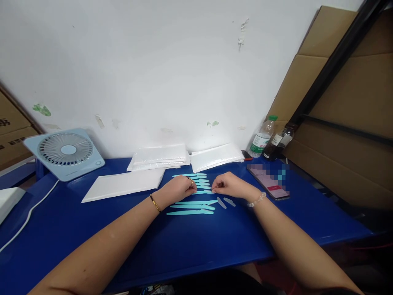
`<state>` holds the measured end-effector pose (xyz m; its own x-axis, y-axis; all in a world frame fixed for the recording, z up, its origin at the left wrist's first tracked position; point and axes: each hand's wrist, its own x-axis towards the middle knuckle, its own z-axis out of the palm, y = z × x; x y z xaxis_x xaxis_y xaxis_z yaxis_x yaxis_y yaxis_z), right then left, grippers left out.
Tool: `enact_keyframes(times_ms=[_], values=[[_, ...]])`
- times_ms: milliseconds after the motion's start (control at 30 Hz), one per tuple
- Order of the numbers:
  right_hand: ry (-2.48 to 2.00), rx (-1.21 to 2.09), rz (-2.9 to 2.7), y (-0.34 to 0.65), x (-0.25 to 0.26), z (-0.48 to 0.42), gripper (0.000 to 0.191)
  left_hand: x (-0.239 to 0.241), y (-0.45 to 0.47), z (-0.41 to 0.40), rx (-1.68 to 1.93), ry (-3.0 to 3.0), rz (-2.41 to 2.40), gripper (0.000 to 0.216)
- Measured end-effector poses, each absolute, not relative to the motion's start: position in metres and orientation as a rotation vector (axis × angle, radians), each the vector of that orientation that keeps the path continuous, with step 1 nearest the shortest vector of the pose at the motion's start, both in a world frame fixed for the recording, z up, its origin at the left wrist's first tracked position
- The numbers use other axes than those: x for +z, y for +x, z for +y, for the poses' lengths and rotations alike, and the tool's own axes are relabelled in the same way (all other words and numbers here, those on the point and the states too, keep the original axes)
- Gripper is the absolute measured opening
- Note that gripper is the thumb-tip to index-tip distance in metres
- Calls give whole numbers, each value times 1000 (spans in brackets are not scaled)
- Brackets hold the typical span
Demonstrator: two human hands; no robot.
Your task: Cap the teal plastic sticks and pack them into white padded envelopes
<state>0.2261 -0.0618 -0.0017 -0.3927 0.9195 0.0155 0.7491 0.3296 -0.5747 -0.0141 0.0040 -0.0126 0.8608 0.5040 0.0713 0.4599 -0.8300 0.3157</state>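
Several thin teal plastic sticks (192,207) lie in a row on the blue table (92,233). My left hand (179,187), with a gold bracelet and a ring, is curled with its fingertips pinched on one teal stick (203,191) in the middle of the row. My right hand (229,185), wearing a bead bracelet, is also curled and pinches the other end of the same stick. Two small pale caps (225,202) rest on the table just in front of my right hand.
White padded envelopes (159,156) are stacked at the back by the wall, one lying flat (123,184) to the left. A light-blue fan (66,152) stands at the left with a white cable. A phone (270,180) and two bottles (264,137) are at the right, cardboard beyond.
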Motion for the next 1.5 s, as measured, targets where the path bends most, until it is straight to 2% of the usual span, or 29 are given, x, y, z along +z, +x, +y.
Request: enact_keyframes(times_ms=[167,300,533,867,1200,1500], values=[[-1542,796,-2268,238,11,-70,23,-9,-14,1,305,2746,714,13],[-1548,900,-2427,233,13,-75,23,-3,-13,-5,162,2650,637,15],[-1574,767,-2482,229,8,-72,14,-2,-11,-8,118,2711,609,10],[-1537,779,-2457,229,7,-72,8,-4,-11,-9,113,2721,659,7],[-1655,819,-2345,247,16,-71,18,0,-12,-9,93,2646,672,8],[-1558,812,-2389,237,5,-68,9,0,-10,-9,87,2606,716,10]])
